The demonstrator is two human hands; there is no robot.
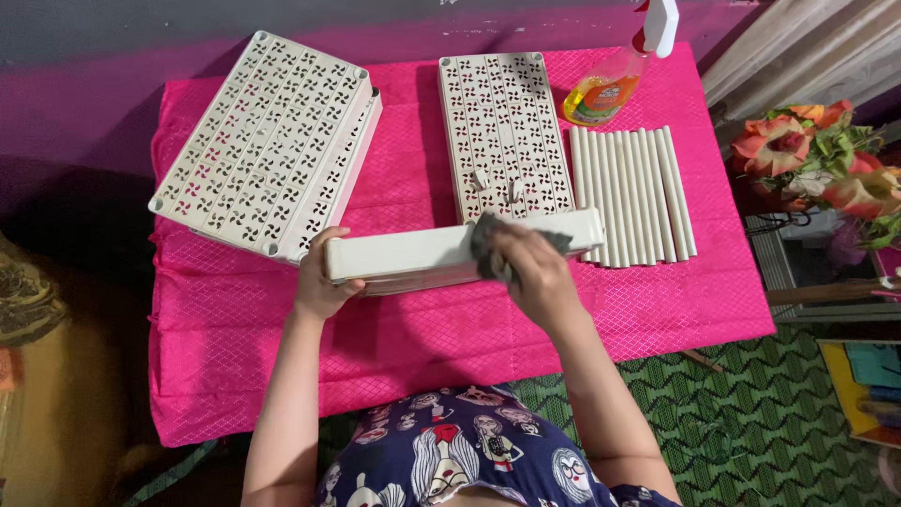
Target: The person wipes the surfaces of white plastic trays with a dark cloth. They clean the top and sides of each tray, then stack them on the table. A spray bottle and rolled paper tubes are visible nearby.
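Two hands at work: you are part-way through wiping a cream shelf panel (404, 255) stood on its edge on the pink-covered worktop (235, 329)
Left hand (322, 277): closed around the panel's left end, steadying it; thumb on the near face
Right hand (530, 268): closed on a grey cloth (493, 246), pressed to the panel's top edge right of its middle
Panel's lie: long axis runs left to right across the worktop, right end slightly higher in the picture; broad face towards you
Next move, as I judge it: keep your left grip firm while the cloth travels along the long axis; the panel could tip otherwise
Further right: cream tubes (633, 195) lie side by side; spray bottle (610, 84) behind them
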